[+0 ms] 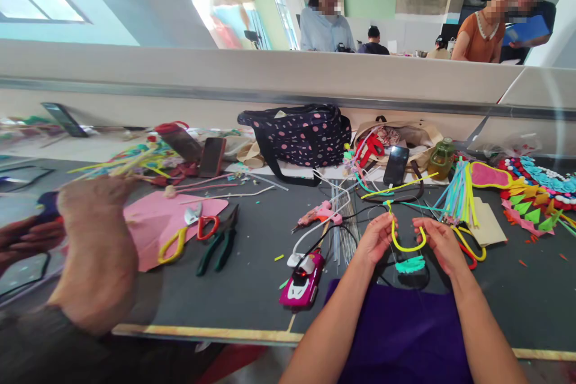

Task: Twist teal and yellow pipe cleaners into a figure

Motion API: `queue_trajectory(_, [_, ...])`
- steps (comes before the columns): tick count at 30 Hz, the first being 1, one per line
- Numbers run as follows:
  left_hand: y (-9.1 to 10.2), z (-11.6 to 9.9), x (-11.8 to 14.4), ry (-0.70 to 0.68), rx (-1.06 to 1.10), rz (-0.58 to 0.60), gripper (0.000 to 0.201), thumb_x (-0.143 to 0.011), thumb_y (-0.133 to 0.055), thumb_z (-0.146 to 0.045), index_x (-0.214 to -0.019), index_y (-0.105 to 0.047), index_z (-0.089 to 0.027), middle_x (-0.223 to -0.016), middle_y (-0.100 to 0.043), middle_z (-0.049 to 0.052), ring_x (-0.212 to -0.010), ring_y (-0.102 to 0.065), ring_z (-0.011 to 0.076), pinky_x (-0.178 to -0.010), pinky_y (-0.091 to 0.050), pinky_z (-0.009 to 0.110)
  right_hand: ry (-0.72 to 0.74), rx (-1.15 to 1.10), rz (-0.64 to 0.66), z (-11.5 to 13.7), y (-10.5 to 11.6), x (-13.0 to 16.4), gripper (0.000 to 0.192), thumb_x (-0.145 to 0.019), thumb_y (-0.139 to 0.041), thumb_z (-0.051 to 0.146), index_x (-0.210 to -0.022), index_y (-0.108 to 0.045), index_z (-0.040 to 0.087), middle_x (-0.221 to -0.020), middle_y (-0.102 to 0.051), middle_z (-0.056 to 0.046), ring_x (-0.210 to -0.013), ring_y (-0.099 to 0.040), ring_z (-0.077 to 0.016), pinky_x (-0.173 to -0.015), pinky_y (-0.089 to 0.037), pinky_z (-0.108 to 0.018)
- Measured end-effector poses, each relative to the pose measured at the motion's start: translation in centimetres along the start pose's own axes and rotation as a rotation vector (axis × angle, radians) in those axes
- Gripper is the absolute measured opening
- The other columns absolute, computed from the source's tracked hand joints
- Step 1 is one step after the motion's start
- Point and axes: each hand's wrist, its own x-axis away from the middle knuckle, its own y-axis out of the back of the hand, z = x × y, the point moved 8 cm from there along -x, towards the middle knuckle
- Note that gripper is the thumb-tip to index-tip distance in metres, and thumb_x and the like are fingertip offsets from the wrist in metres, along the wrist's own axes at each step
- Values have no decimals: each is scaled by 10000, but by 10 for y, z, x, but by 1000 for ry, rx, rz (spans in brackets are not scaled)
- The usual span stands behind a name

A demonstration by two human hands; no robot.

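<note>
1. Pinching both ends: left hand [377,239] and right hand [438,241], fingers closed on yellow pipe cleaner [407,246].
2. Cleaner sags in a U above teal coil [410,264] on the dark table [252,288].
3. Pink glue gun [302,279] sits left of the hands.

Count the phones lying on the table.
3. One black phone rests on the beige bag by the green bottle; one reddish phone leans left of the dotted bag; one dark phone lies far left. Clutter may hide others.
</note>
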Motion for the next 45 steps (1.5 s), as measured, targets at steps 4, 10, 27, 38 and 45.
queue_trajectory(4, [0,-4,2,2,35,-4,204,-660,-763,-125,-803,-617,-120,-688,-659,-3,-555,-624,95,-479,-493,183,-4,16,11,-2,8,0,299,-707,-745,440,-868,-714,190,-726,-644,-11,-626,-566,-120,-596,-463,-233])
queue_trajectory(10, [1,-12,3,-39,86,4,179,-682,-748,-132,-809,-623,-120,-695,-659,-6,-575,-630,91,-499,-504,177,44,-95,-176,-1,35,-5,244,-667,-776,360,-789,-664,181,-632,-598,34,-548,-521,-77,-514,-425,-181])
queue_trajectory(27, [4,-34,9,-276,15,-68,276,-611,-813,-231,-778,-619,-127,-638,-638,-16,-531,-591,67,-500,-479,156,517,399,-770,46,88,25,216,-757,-656,327,-900,-598,175,-985,-657,-88,-840,-643,-192,-708,-512,-325])
queue_trajectory(38, [-7,-13,11,-105,-69,-2,303,-587,-831,-226,-781,-622,-122,-633,-615,-24,-522,-580,69,-478,-460,165,656,691,-21,59,-20,33,244,-905,-462,263,-1028,-671,240,-1157,-657,-75,-1092,-593,-234,-966,-444,-432])
queue_trajectory(45, [-14,-3,16,-26,-40,60,298,-600,-830,-219,-794,-626,-122,-641,-615,-19,-548,-595,82,-494,-477,173,344,539,34,30,-27,25,193,-837,-607,378,-895,-715,229,-831,-699,-37,-717,-625,-175,-646,-499,-282])
